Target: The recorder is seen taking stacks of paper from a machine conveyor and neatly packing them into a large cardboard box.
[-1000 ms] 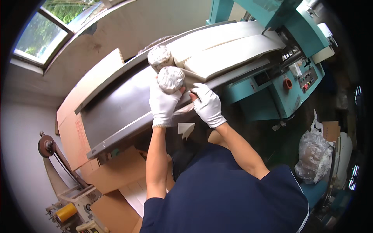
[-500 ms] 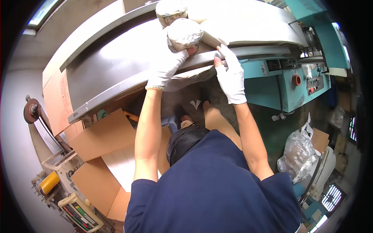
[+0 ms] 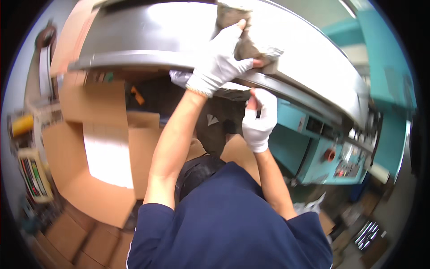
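Two wrapped bundles show at the far side on the metal worktop, blurred by motion; one is a brownish bundle (image 3: 234, 15), the other a nearer bundle (image 3: 271, 54) with a shiny clear wrap. My left hand (image 3: 219, 60), in a white glove with bare fingertips, reaches over the worktop. Its fingers and thumb are spread around the side of the bundles, which partly hides where they touch. Below the worktop's front rim is my right hand (image 3: 261, 120), gloved the same way. Its fingers are curled toward the thumb, and what they hold, if anything, is hidden.
The metal worktop (image 3: 139, 31) crosses the far side, with a raised front rim. An open cardboard box (image 3: 94, 197) stands at my left, a white sheet inside. At right is a teal machine (image 3: 291, 148) with a red knob (image 3: 329, 155). Cartons (image 3: 67, 233) lie lower left.
The whole view has turned. My left hand has shifted from the base of the near bundle to its side, fingers spread. My right hand has come down off the worktop edge and curled its fingers.
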{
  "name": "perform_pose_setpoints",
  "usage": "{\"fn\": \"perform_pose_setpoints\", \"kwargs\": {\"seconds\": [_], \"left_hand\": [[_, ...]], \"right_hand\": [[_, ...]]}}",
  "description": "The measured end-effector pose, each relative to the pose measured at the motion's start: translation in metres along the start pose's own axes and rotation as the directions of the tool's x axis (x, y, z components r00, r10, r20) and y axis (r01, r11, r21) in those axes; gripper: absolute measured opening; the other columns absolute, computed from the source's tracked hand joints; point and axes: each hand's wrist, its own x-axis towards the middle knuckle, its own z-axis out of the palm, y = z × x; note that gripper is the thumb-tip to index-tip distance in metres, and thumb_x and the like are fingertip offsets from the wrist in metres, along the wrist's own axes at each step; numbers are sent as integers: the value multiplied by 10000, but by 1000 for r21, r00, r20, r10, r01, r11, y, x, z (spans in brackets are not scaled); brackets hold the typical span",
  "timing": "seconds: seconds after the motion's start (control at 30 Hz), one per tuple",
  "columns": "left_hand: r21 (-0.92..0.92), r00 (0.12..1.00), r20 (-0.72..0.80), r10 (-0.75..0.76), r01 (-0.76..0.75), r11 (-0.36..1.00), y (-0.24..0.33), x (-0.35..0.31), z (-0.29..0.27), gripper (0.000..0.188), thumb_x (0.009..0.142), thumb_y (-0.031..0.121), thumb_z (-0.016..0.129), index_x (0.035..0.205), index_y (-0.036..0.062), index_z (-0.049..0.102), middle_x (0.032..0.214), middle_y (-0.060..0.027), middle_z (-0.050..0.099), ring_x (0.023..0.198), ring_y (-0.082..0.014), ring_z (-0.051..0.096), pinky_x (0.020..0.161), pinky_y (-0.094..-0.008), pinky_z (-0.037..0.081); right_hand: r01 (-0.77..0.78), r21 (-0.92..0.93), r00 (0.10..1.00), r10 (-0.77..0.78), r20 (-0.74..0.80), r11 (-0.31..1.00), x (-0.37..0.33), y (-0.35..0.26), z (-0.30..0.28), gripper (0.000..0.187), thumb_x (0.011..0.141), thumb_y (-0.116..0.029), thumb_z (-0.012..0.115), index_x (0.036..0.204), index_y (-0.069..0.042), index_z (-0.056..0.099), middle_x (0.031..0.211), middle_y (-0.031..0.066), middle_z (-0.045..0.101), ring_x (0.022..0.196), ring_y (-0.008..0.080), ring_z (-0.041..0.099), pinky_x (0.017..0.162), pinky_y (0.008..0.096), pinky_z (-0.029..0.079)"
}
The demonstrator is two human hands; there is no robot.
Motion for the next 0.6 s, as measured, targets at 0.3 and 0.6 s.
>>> {"fn": "perform_pose_setpoints", "kwargs": {"seconds": [0.3, 0.6], "left_hand": [[196, 304, 51, -951, 931, 308, 125, -395, 37, 224, 912, 217, 597, 991, 11, 637, 904, -256, 652, 856, -446, 645, 756, -515, 519], [-25, -254, 403, -880, 957, -288, 220, -532, 86, 418, 1003, 352, 587, 1275, 34, 602, 1086, -189, 710, 1000, -350, 700, 837, -386, 550]], "right_hand": [[-166, -403, 70, 419, 905, 900, -222, 201, 5, 467, 928, -339, 650, 1307, -74, 582, 1187, 194, 670, 1068, 388, 657, 912, 458, 533], [-150, -536, -258, 491, 832, 831, -405, 338, 137, 835, 906, -555, 618, 1529, -71, 346, 1408, 258, 541, 1310, 412, 516, 1090, 440, 420]]}}
